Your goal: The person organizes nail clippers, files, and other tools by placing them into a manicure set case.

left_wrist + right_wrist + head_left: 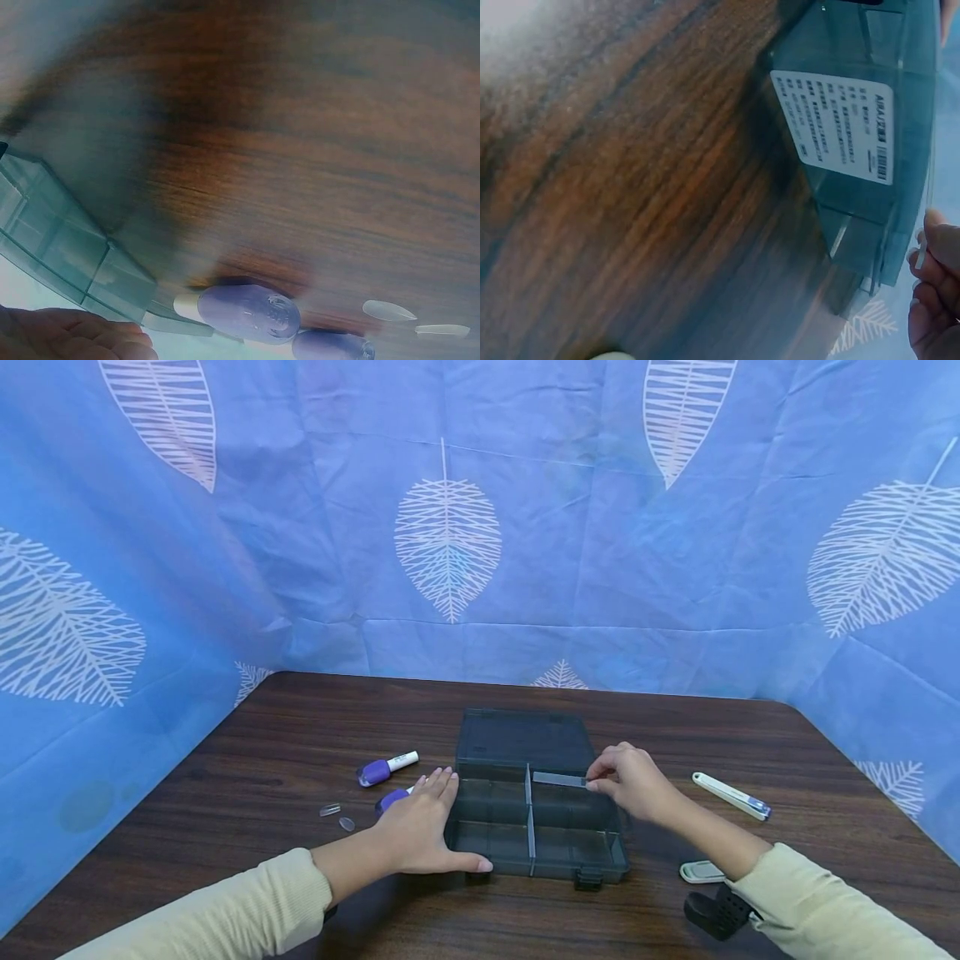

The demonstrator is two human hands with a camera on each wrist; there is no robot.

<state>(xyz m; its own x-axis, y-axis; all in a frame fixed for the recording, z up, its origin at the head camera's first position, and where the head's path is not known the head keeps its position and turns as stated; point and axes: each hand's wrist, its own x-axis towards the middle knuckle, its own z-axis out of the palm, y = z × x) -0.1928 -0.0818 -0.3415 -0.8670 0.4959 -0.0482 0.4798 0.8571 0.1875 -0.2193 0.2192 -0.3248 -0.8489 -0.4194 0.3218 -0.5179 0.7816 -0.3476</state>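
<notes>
A dark translucent plastic organizer box (553, 866) lies with its lid (521, 739) folded back. Its tray is split into compartments by upright dividers (531, 827). My left hand (420, 827) rests against the box's left side with fingers extended, the thumb along the front edge. Between thumb and fingertips, my right hand (630, 781) pinches one end of a thin translucent divider strip (558, 779) over the back right compartment. The right wrist view shows the box's side with a white printed label (847, 124), and the strip's end (922, 253) between the fingers.
Left of the box lie two purple nail polish bottles (375, 772) with white caps, one partly behind my left hand, and two clear nail tips (330, 809). A slim white-and-blue tool (731, 796) and a pale flat item (701, 872) lie on the right. A blue curtain (480, 568) surrounds the table.
</notes>
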